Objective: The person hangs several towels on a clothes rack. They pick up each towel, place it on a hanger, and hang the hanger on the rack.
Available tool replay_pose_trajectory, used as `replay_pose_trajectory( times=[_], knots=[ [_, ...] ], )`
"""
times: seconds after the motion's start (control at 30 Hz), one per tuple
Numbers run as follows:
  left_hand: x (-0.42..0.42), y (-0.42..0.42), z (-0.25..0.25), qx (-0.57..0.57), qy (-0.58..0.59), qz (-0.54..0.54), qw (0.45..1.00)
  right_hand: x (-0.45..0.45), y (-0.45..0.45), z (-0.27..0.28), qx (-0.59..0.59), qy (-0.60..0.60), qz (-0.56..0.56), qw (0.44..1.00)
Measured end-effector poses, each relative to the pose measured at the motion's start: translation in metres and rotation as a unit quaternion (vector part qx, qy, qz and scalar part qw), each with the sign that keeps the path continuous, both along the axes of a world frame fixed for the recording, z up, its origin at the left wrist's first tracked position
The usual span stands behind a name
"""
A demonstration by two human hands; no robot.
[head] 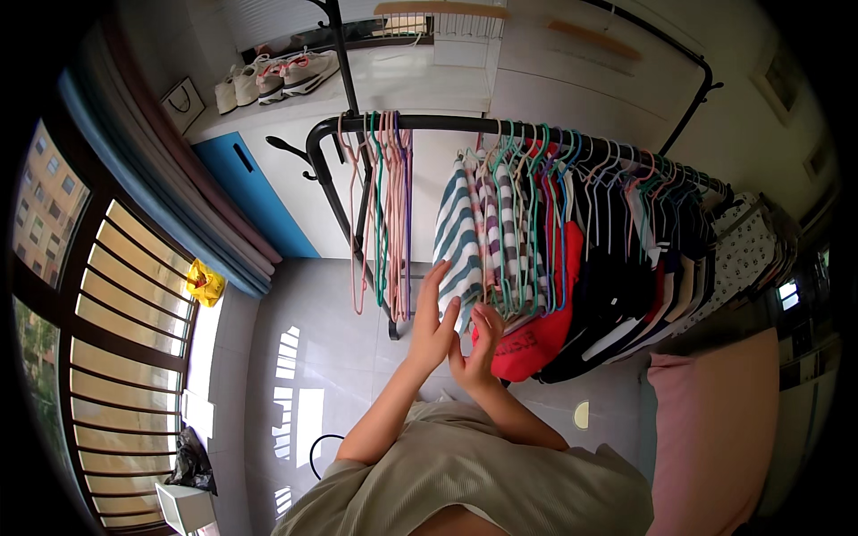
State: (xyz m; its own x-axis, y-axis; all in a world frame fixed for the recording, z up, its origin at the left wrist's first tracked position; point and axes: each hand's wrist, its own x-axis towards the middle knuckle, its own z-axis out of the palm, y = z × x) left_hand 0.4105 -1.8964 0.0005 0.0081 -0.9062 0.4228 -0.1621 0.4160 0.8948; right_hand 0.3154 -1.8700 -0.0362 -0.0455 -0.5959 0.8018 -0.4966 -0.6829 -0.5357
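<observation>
My left hand [434, 328] is raised with its fingers apart in front of a teal-and-white striped garment [456, 231]. Whether its fingertips touch the cloth is hard to tell. Close beside it, my right hand [477, 348] has bent fingers and its thumb apart from them, with nothing visible in its grasp. Both hands are near the lower edge of the striped clothes, which hang from a black clothes rail [456, 122]. Just right of these stripes hangs a red garment [536, 345] bearing writing, partly hidden by other clothes and hangers.
Several pink hangers [391, 221] and a green hanger [378, 268] hang at the rail's left end. Dark clothes [603, 295] crowd its right side. A pink cushioned piece [710, 429] stands at the lower right. Shoes [281, 77] sit on a ledge; a barred window [127, 362] lies left.
</observation>
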Motion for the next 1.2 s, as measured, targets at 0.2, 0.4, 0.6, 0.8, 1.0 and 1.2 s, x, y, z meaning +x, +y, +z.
replay_pose_trajectory(
  times=[0.2, 0.4, 0.6, 0.8, 1.0, 1.2],
  knots=[
    [0.023, 0.023, 0.007, 0.015, 0.058, 0.084, 0.995, 0.014, -0.007, 0.015, 0.028, 0.026, 0.141, 0.989],
    [0.052, 0.038, -0.010, 0.046, 0.126, 0.134, 0.982, 0.036, -0.004, 0.018, 0.097, 0.000, 0.231, 0.968],
    [0.071, 0.043, -0.021, 0.077, 0.120, 0.179, 0.973, 0.051, -0.006, 0.027, 0.185, 0.009, 0.288, 0.939],
    [0.078, 0.033, -0.035, 0.129, 0.142, 0.154, 0.969, 0.059, -0.010, 0.027, 0.281, -0.030, 0.349, 0.894],
    [0.085, 0.018, -0.043, 0.138, 0.149, 0.128, 0.971, 0.062, -0.012, 0.027, 0.298, 0.000, 0.342, 0.891],
    [0.090, 0.007, -0.036, 0.133, 0.159, 0.091, 0.974, 0.062, -0.023, 0.029, 0.294, 0.024, 0.335, 0.895]
  ],
)
